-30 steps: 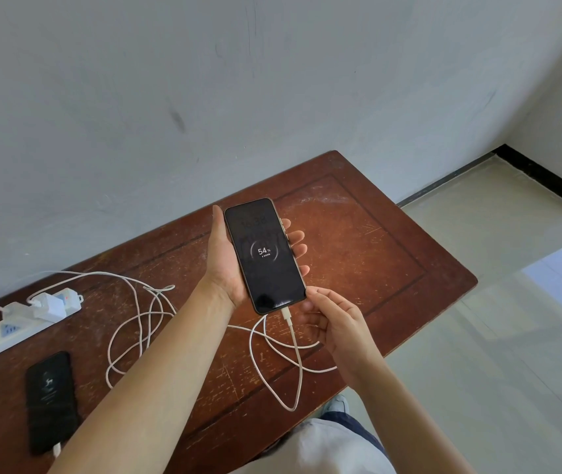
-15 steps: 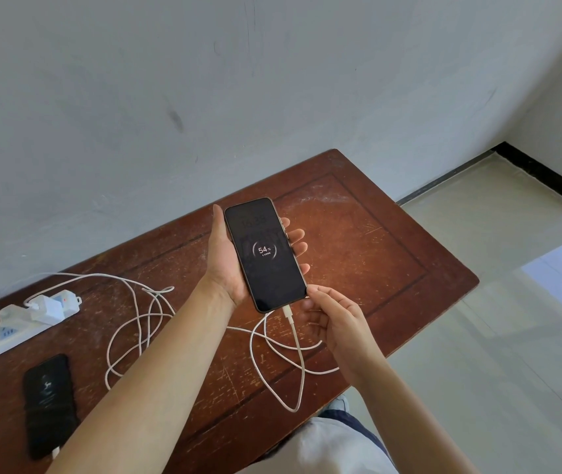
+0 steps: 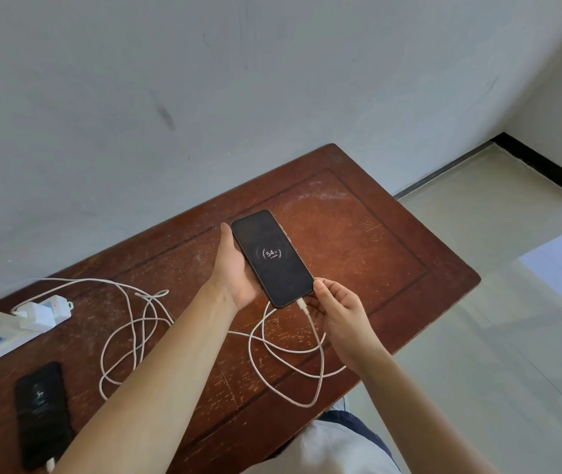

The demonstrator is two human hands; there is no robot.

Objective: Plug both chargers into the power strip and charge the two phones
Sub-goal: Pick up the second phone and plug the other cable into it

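Head view, nearest first: a second phone lies flat and dark at the near left of the brown wooden surface, a white plug in its near end. Beside it, further back, the white power strip carries two white chargers side by side, both seated in it. Their white cables loop loosely across the middle of the surface, and one runs on under the forearms in wide coils. The right hand has its grip half curled, thumb tip touching the near corner of the held phone, fingers cupped beside the cable plug, which sits in the phone's lower port. The left hand has its grip wrapped around that phone from below and the side, holding it above the surface, screen up and showing 54 in a ring. Behind stands the pale wall
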